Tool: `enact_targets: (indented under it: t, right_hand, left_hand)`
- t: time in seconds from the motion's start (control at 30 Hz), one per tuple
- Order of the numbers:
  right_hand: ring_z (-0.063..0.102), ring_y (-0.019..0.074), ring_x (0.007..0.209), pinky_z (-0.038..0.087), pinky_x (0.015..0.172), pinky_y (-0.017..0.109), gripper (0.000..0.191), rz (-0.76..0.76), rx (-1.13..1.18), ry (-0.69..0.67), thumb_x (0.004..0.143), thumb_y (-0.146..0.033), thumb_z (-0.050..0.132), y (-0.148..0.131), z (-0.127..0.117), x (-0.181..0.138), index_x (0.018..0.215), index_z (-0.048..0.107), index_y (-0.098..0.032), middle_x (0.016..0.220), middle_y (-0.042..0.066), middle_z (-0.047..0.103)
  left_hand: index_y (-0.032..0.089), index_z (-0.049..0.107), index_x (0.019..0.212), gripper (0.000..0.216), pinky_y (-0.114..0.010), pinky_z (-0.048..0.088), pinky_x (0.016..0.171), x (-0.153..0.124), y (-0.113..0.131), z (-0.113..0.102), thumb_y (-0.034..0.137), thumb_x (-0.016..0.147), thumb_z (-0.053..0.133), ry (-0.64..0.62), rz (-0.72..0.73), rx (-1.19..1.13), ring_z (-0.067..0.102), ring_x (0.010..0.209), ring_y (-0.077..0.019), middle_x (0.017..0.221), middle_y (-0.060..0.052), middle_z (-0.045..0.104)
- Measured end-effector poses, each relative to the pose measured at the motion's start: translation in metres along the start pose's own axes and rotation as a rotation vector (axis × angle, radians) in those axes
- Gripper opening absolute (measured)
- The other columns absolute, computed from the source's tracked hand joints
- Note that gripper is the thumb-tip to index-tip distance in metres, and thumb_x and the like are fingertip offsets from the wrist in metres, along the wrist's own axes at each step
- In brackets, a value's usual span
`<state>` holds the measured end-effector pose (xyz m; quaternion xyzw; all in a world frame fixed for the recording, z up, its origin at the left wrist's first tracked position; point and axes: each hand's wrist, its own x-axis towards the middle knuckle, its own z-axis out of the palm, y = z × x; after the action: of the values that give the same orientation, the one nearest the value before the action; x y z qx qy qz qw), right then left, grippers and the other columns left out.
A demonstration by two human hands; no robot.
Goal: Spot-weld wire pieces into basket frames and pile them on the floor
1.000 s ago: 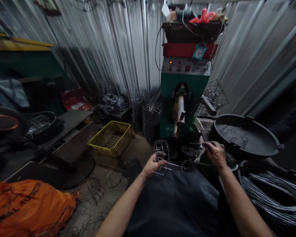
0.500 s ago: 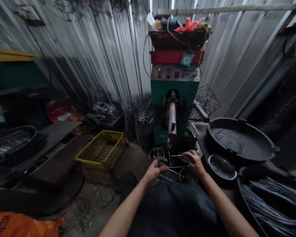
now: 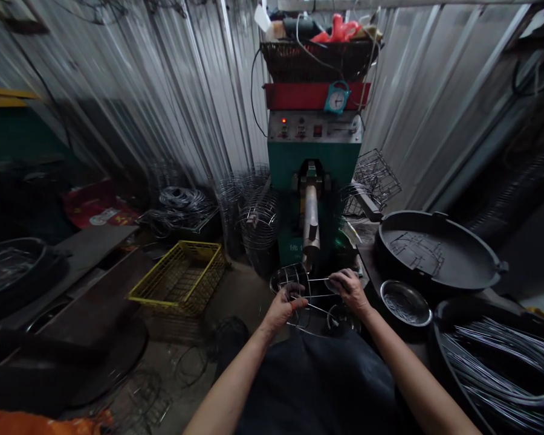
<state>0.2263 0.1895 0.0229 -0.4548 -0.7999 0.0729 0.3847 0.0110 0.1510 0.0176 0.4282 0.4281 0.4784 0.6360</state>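
My left hand (image 3: pixel 285 307) is closed around the near side of a round wire frame (image 3: pixel 309 281), with fingers curled over its wires. Straight wire legs stick out from the frame toward the right. My right hand (image 3: pixel 348 289) pinches the end of a thin metal rod (image 3: pixel 318 280) that reaches left to the frame. Just above the frame is the lower tip of the spot welder's electrode arm (image 3: pixel 311 223). The green welding machine (image 3: pixel 283 175) stands straight ahead. Where rod and frame meet, it is too dark to tell whether they are joined.
On the right are a large black pan (image 3: pixel 439 272) with small wire pieces, a metal bowl (image 3: pixel 414 322) of short pieces and a tub (image 3: pixel 444 356) of bent wires. A yellow wire basket (image 3: pixel 140 296) stands on the left. Wire coils (image 3: pixel 181 199) lie behind it.
The view has shifted slightly, so the background sits further left and higher. Both hands keep their grip on the wire frame and rod, with little movement.
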Motion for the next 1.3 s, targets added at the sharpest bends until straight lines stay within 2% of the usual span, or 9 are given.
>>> enact_targets:
  t: [0.4, 0.67, 1.3]
  right_hand:
    - [0.049, 0.0201, 0.079, 0.036, 0.072, 0.035, 0.020, -0.001, 0.002, -0.012, 0.085, -0.028, 0.042, 0.007, 0.005, 0.009, 0.087, 0.061, -0.023, 0.078, 0.005, 0.056]
    - [0.049, 0.0201, 0.077, 0.036, 0.072, 0.035, 0.018, -0.012, 0.008, -0.013, 0.085, -0.028, 0.043, 0.010, 0.006, 0.012, 0.084, 0.060, -0.022, 0.077, 0.005, 0.056]
    - [0.049, 0.0184, 0.076, 0.036, 0.070, 0.032, 0.018, -0.050, -0.008, 0.018, 0.085, -0.027, 0.044, 0.016, 0.010, 0.016, 0.083, 0.060, -0.020, 0.076, 0.004, 0.057]
  left_hand:
    - [0.017, 0.056, 0.087, 0.039, -0.019, 0.034, 0.050, 0.007, 0.005, 0.000, 0.024, 0.052, 0.072, 0.005, -0.031, -0.011, 0.047, 0.053, -0.0076, 0.063, 0.004, 0.052]
    - [0.017, 0.057, 0.087, 0.036, -0.018, 0.035, 0.057, 0.015, 0.001, -0.004, 0.022, 0.054, 0.072, -0.029, 0.037, -0.027, 0.048, 0.059, -0.0071, 0.064, 0.004, 0.052]
    - [0.015, 0.055, 0.083, 0.035, -0.016, 0.027, 0.045, 0.022, 0.008, -0.004, 0.020, 0.052, 0.072, -0.051, -0.031, -0.076, 0.038, 0.045, -0.0022, 0.056, 0.007, 0.046]
